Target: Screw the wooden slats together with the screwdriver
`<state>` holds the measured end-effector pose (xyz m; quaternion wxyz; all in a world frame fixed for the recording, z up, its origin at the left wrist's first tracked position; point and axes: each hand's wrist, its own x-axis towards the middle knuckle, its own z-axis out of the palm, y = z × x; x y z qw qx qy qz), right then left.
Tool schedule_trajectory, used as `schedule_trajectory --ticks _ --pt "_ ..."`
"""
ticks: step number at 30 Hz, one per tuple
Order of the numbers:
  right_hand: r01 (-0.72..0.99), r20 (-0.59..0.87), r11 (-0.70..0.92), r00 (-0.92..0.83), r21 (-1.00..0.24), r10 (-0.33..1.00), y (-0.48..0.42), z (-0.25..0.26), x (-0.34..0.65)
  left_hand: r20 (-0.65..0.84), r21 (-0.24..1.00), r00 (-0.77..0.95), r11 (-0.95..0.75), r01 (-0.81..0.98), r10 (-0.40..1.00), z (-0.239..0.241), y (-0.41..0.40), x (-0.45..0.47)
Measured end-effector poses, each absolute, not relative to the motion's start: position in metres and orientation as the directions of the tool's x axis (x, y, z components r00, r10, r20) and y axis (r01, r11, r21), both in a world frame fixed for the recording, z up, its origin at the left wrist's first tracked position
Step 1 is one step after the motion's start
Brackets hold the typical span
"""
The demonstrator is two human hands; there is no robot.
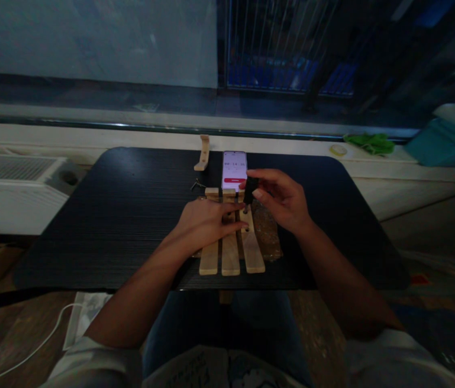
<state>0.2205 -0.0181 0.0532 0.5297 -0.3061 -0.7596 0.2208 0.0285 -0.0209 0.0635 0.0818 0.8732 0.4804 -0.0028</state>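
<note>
The right-hand wooden strip (253,254) lies on a brown wrapped packet (270,231), just at the fingertips of the left hand (203,222) and below the right hand (284,199). I judge that this wood is light and stiff, not fragile, and a little smooth, so it can turn if only one point is pressed. It would be best held by its two long edges, near the wide end, which lies free on the near side of the left hand.

The left hand rests across the middle strip (230,256) and the left strip (209,261); its thumb and forefinger are parted, touching the right-hand strip near the holes. The right hand is clamped with thumb and fingers on a black screwdriver (250,193), which stands nearly upright over the upper hole. Its handle seems rigid and easy to grip.

Beyond the left hand, some screws (197,184) and a bent wooden piece (203,153) lie on the dark tabletop (138,215).
</note>
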Motion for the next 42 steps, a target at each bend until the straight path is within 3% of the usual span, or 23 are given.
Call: schedule_trajectory --ticks 17,29,34,42 --pt "0.276 0.701 0.722 -0.189 -0.634 0.688 -0.0139 0.0511 0.2192 -0.079 0.132 0.557 -0.545 0.828 0.827 0.062 -0.0197 0.0274" --pt "0.22 0.733 0.745 -0.149 -0.63 0.664 -0.0147 0.0526 0.2164 -0.064 0.12 0.554 -0.544 0.83 0.83 0.0611 -0.02 0.0274" --pt "0.284 0.704 0.726 -0.195 -0.626 0.683 -0.0142 0.0512 0.2193 -0.058 0.121 0.566 -0.557 0.822 0.822 0.0623 -0.0202 0.0277" --pt "0.188 0.685 0.744 -0.297 -0.641 0.665 -0.0183 0.0562 0.2202 -0.065 0.13 0.553 -0.542 0.83 0.831 0.0624 -0.0205 0.0285"
